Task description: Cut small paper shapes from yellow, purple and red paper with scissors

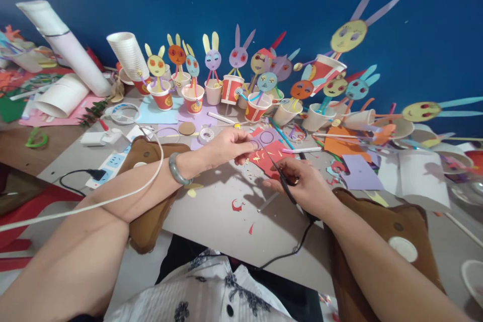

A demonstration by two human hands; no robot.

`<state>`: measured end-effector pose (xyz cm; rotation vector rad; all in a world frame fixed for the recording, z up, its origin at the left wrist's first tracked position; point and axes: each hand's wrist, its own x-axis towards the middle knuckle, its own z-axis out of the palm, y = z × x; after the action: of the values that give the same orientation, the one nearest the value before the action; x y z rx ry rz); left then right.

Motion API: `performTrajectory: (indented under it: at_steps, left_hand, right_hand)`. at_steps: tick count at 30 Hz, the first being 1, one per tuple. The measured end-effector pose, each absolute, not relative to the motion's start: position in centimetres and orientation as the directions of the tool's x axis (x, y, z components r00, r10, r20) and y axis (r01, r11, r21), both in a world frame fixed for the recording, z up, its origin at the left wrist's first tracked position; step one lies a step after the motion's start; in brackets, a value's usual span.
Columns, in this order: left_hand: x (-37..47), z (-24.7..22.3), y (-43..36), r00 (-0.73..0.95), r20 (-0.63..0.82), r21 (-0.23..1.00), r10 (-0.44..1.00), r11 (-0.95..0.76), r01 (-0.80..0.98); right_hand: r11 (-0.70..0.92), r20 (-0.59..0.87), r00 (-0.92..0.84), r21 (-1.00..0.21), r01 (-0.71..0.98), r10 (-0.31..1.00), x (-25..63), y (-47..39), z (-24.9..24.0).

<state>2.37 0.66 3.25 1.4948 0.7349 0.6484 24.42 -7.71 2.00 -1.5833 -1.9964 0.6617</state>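
Observation:
My left hand (pixel 231 150), at the middle of the table, pinches a small purple paper piece (pixel 266 137) with a circle drawn on it. Black scissors (pixel 284 179) are in my right hand (pixel 304 186), their blades pointing up and left at the purple paper. Beneath the hands lies red paper (pixel 268 157) with small yellow scraps on it. Curled red scraps (pixel 237 205) are on the grey table nearer to me.
Paper cups with rabbit-faced figures (pixel 232 89) line the blue wall. A power strip (pixel 113 161) with a white cable is at left. Brown cushions (pixel 392 231) lie under both forearms. Purple paper (pixel 360 172) and white rolls (pixel 422 176) are at right.

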Motion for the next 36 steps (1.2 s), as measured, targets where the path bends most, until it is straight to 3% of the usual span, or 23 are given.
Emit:
performTrajectory:
  at_steps: [16,25,36]
  left_hand:
    - [2.52,3.75,0.13,0.675,-0.096,0.995,0.732,0.05,0.087]
    - [2.32,3.36,0.41,0.702,-0.078,0.996,0.708,0.026,0.085]
    - [2.18,3.1,0.46,0.707,-0.051,0.986,0.705,-0.077,0.148]
  right_hand:
    - [0.066,-0.046,-0.158,-0.768,0.637,0.986,24.27,-8.03,1.66]
    - [0.055,-0.049,-0.137,-0.749,0.66,0.989,24.25,-8.13,1.64]
    - [0.163,0.04,-0.184,-0.668,0.726,0.982,24.62,-7.89,1.52]
